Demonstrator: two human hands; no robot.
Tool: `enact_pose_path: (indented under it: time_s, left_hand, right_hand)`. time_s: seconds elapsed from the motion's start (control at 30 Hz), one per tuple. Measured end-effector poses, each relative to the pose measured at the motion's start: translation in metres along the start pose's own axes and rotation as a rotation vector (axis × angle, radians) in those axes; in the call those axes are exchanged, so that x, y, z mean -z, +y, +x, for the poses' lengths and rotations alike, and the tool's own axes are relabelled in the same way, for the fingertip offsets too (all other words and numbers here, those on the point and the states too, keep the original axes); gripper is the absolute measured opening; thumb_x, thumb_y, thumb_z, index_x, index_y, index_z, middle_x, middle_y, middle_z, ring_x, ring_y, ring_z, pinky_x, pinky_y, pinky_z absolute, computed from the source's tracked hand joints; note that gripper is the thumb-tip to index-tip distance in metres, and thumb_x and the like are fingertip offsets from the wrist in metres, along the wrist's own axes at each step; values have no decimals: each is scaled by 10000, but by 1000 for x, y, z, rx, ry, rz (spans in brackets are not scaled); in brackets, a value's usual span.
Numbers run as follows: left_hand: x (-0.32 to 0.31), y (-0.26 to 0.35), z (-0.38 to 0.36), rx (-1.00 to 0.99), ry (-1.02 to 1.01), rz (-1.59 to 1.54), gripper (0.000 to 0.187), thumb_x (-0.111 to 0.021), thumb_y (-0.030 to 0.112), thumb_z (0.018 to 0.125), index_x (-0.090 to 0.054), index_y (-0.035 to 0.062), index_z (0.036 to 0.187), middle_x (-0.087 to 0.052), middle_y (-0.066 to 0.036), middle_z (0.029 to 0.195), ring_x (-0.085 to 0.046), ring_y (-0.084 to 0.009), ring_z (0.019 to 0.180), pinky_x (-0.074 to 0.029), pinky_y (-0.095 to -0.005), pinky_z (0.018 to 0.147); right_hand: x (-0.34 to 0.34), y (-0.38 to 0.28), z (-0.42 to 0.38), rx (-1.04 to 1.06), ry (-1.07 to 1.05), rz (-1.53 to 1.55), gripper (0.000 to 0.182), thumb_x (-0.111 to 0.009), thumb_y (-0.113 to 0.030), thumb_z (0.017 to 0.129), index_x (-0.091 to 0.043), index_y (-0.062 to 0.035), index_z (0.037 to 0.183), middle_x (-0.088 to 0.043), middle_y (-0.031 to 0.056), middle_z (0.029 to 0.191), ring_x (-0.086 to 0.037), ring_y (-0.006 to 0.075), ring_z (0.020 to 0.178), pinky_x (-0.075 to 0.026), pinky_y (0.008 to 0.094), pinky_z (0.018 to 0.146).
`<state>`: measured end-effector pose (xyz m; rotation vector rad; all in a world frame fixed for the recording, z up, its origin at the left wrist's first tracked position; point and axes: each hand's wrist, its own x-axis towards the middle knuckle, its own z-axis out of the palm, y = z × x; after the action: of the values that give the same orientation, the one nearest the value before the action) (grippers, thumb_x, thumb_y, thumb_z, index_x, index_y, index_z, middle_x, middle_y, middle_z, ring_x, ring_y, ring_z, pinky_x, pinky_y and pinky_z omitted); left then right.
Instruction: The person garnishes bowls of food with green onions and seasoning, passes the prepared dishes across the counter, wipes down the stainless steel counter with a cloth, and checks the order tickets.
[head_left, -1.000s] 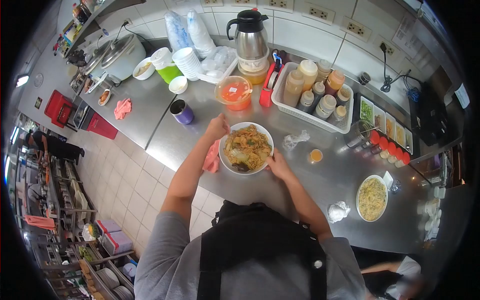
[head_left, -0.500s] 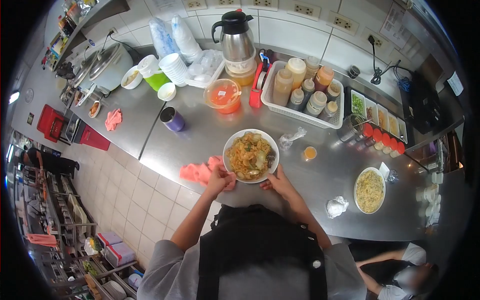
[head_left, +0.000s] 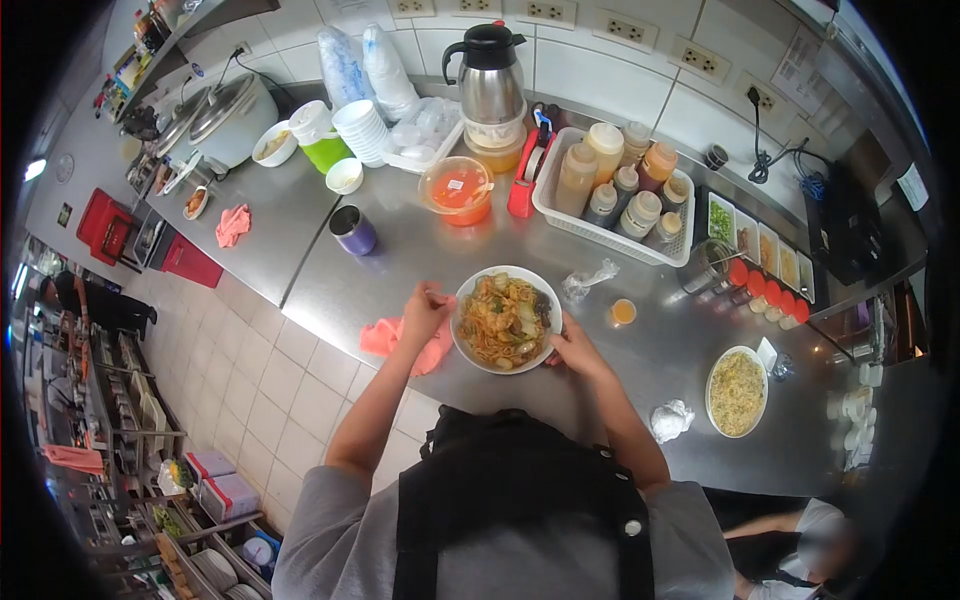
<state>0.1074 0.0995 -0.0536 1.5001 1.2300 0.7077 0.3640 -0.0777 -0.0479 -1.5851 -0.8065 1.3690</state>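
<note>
A white plate (head_left: 463, 349) heaped with noodles and vegetables (head_left: 501, 318) is at the front edge of the steel counter. My right hand (head_left: 580, 347) grips the plate's lower right rim, thumb on top. Left of the plate, my left hand (head_left: 427, 308) is raised beside the rim with its fingers drawn together; whatever is between them is too small to make out. A pink cloth (head_left: 432, 354) lies under and beside my left wrist, partly covered by it.
Around the plate are a purple tumbler (head_left: 353, 231), a tub of orange-red sauce (head_left: 457, 190), a basket of bottles (head_left: 612, 238), a small orange cup (head_left: 623, 312), crumpled plastic and an oval dish of food (head_left: 737, 392). Another person (head_left: 800, 540) is at lower right.
My left hand has moved off the plate's lower left, up and left, to beside the rim. My right hand has shifted slightly up along the plate's right side.
</note>
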Motion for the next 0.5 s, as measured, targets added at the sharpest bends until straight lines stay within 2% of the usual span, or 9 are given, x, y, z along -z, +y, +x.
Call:
enact_pose_path:
  time_s: [0.07,0.1,0.17,0.2,0.27,0.3,0.37,0.4,0.5]
  left_hand:
    - [-6,26,8,-88,-29,365,360,-715,97,796,-508,14,1079,-657,-108,784,-657,-195,711,-525,-323,623]
    - [-9,27,18,-85,-25,364,360,-715,97,796,-508,14,1079,-657,-108,784,-657,-195,711,-525,-323,623]
    - [-16,19,36,-339,-183,367,405,-719,186,804,-488,23,1094,-660,-141,772,-657,-213,662,-511,-340,589]
    - [-19,16,40,-339,-182,366,405,-719,186,804,-488,23,1094,-660,-141,772,-657,-213,662,-511,-340,589]
    - [-24,17,45,-489,-206,359,384,-714,175,798,-497,30,1079,-664,-133,772,-665,-246,668,-511,-351,594]
    - [-27,16,45,-496,-210,357,384,-714,175,798,-497,30,1079,-664,-133,772,-665,-246,668,-511,-351,594]
    - [-29,8,34,-313,-67,355,393,-707,77,739,-507,7,1070,-655,-141,803,-667,-274,729,-517,-358,651]
    - [-28,3,27,-316,-71,355,393,-707,77,739,-507,7,1070,-655,-141,803,-667,-274,729,-517,-358,651]
    - [-22,-15,-9,-363,30,436,394,-702,65,727,-514,-6,1065,-637,-147,788,-651,-272,716,-510,-358,639]
  right_hand:
    - [10,4,7,20,-111,-98,566,-480,-97,887,-275,-88,1414,-631,144,916,-643,163,632,-541,271,557]
    - [17,5,12,19,-115,-100,566,-480,-97,887,-275,-88,1414,-631,144,916,-643,163,632,-541,271,557]
    - [26,-4,18,-2,-268,-146,584,-479,-125,885,-265,-111,1428,-638,128,914,-642,147,649,-532,257,588]
    - [31,-12,16,0,-285,-184,549,-475,-163,911,-297,-122,1429,-645,106,910,-643,139,668,-527,250,611]
    - [34,-9,16,5,-275,-166,532,-474,-167,929,-304,-110,1430,-643,95,915,-632,130,676,-533,248,617]
    - [37,-8,16,10,-265,-148,515,-474,-172,947,-311,-97,1430,-642,83,920,-622,120,684,-539,246,622]
    - [38,14,12,30,-144,-104,473,-464,-205,968,-341,-86,1410,-633,86,952,-625,125,701,-540,249,629]
    - [38,29,7,46,-31,-58,440,-455,-238,989,-371,-74,1389,-624,89,985,-629,130,718,-540,251,636]
    - [32,55,-25,-49,-19,36,468,-411,-223,1003,-301,-29,1414,-622,124,992,-655,169,724,-554,289,632]
